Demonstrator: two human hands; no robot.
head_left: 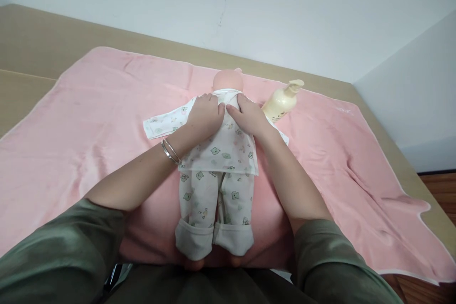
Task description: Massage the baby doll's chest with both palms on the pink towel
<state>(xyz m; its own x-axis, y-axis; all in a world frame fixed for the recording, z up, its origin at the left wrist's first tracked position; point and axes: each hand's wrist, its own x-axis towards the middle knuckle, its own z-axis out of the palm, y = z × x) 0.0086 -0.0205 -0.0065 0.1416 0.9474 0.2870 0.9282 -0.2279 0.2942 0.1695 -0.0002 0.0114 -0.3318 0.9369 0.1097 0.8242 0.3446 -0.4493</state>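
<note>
A doll with a bare, pinkish head point(227, 80) lies on a pink blanket, its feet toward me. It wears a white printed shirt point(233, 152) and matching trousers point(233, 197) with cuffs turned up. My left hand point(205, 116) grips the shirt at the left shoulder, fingers together and thumb on the upper body. At the other shoulder my right hand point(248, 115) is closed on the cloth near the collar. The thumbs are close but apart. One sleeve point(166, 122) stretches left; the other is partly hidden by my right hand and forearm. The doll's face does not show.
A pale yellow pump bottle point(283, 102) lies tilted beside the doll's right-hand sleeve. The pink blanket point(338, 171) is wrinkled and spreads over a light wooden surface point(28, 33). Behind stands a white wall point(285, 19), which meets another wall at the right.
</note>
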